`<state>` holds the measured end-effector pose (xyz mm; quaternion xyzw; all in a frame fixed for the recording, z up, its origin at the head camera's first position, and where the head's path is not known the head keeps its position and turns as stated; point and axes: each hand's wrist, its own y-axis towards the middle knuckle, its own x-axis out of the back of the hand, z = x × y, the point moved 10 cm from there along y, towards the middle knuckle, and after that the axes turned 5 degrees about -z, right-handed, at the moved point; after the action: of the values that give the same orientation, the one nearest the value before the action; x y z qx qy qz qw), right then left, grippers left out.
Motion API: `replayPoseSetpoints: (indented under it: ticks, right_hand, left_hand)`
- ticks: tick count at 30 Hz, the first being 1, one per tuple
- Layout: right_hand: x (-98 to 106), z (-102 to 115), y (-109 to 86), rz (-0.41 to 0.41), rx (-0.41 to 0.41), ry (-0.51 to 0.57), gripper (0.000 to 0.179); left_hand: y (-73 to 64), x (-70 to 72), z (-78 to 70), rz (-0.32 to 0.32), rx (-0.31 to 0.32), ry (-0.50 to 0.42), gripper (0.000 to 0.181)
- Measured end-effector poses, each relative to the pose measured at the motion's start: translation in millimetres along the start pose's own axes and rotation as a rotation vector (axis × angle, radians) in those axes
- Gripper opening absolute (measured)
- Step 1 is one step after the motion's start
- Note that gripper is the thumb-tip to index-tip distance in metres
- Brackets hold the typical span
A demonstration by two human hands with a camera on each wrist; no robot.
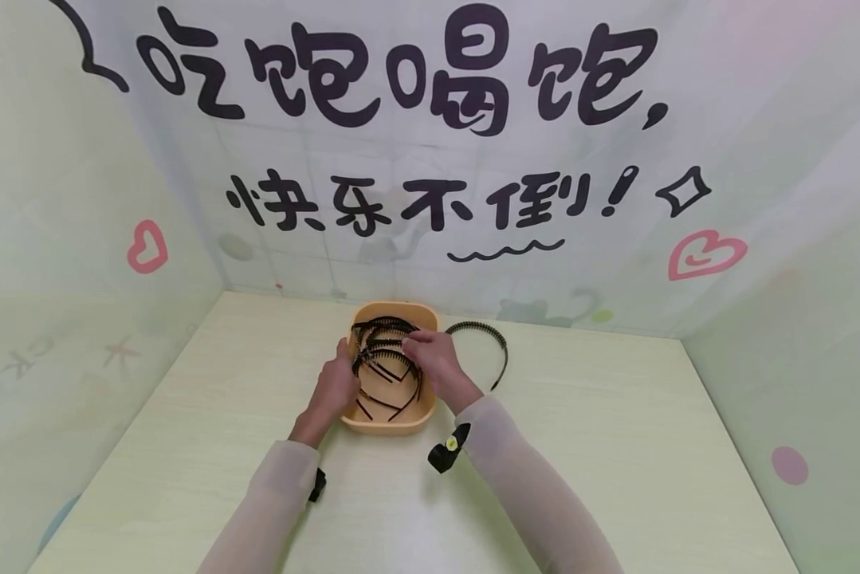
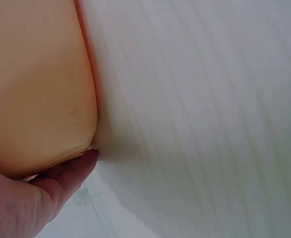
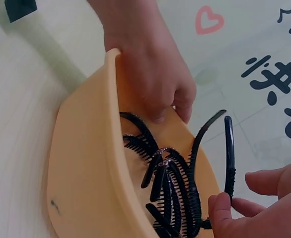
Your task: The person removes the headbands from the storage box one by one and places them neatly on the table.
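Note:
A peach-coloured plastic bin (image 1: pixel 390 428) stands on the table with several black toothed headbands (image 3: pixel 174 193) inside, some trimmed with something sparkly. My left hand (image 1: pixel 336 384) grips the bin's left side; in the left wrist view its fingers (image 2: pixel 78 171) lie against the outer wall. Over the right part of the bin, my right hand (image 1: pixel 437 363) pinches a black headband (image 3: pixel 229 153) between thumb and fingers. In the right wrist view one end of that band points up, level with the bin's rim. Its other end is hard to separate from the pile.
Another toothed headband (image 1: pixel 477 325) lies on the pale wooden table (image 1: pixel 602 446), just right of the bin. A printed fabric backdrop (image 1: pixel 430 151) with large lettering closes off the back, and similar panels stand along both sides.

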<state>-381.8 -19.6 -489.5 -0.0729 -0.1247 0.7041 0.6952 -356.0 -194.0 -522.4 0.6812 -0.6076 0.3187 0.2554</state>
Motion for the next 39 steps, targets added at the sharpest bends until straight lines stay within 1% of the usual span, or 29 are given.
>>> replayPoseSetpoints:
  ticks: [5,12,16,20,25,27,29,31,36,39]
  right_hand:
    - [9.2,0.3,1.7,-0.087,0.045,-0.058,0.023]
    - [24.0,9.8,-0.3,-0.229,0.134,-0.23,0.016]
    - [29.0,13.4,-0.6,-0.266,0.156,-0.282,0.009]
    - [31.2,15.6,-0.7,-0.27,0.158,-0.282,0.008]
    - [34.0,16.3,0.1,-0.261,0.156,-0.29,0.02]
    - [36.2,17.3,0.9,-0.255,0.157,-0.307,0.023]
    - [39.4,18.0,2.9,-0.248,0.155,-0.301,0.025]
    - [43.4,18.9,5.2,-0.23,0.144,-0.264,0.027]
    - [58.4,20.3,12.1,-0.178,0.091,-0.113,0.033]
    - [71.7,22.0,17.4,-0.17,0.077,-0.09,0.034]
  left_hand:
    - [-0.3,-1.3,-0.6,-0.001,0.001,0.001,0.074]
    - [-0.1,-2.5,-1.6,-0.002,-0.004,0.009,0.072]
    - [0.1,-1.1,-1.5,-0.01,-0.007,0.01,0.071]
    - [0.1,-0.9,-1.3,-0.005,-0.006,0.004,0.071]
    - [0.3,-1.9,-0.3,0.004,-0.001,0.008,0.072]
    - [0.5,-2.3,0.5,0.004,0.001,0.012,0.072]
    - [0.8,-2.4,0.7,0.001,0.0,0.015,0.071]
    - [1.0,-2.8,0.8,0.002,-0.003,0.015,0.071]
    - [0.4,-2.5,0.0,0.006,-0.004,0.008,0.071]
    - [0.1,-1.2,-1.1,0.009,-0.001,0.005,0.071]
